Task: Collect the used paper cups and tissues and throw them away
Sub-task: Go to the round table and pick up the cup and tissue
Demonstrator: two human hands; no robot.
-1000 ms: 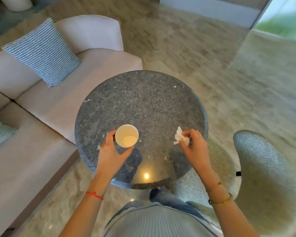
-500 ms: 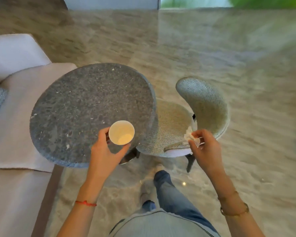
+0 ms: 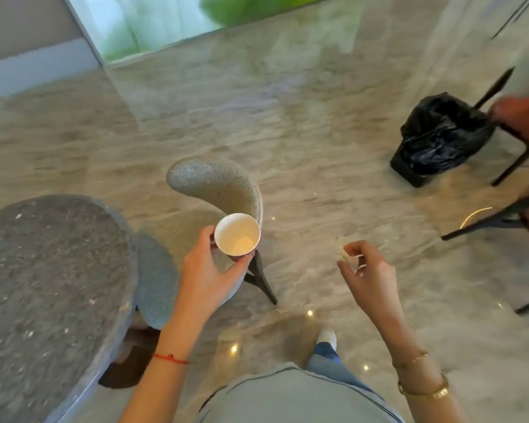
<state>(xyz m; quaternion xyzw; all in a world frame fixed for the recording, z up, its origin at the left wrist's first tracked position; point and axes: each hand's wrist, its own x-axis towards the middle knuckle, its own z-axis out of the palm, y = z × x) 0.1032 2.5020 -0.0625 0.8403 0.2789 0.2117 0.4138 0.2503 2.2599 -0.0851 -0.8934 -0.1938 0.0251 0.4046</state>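
My left hand grips a white paper cup upright, thumb and fingers round its wall, held in the air in front of a grey chair. My right hand pinches a crumpled white tissue, mostly hidden by the fingers and blurred against the pale floor. A bin lined with a black bag stands on the floor at the upper right, well beyond both hands.
The round dark stone table is at my left. A grey upholstered chair stands beside it. Dark-legged chairs and part of another person are at the right edge. Polished stone floor stretches between me and the bin.
I have turned right, away from the table. Both hands carried the cup and tissue off the tabletop into the air, and the black-bagged bin has come into view.
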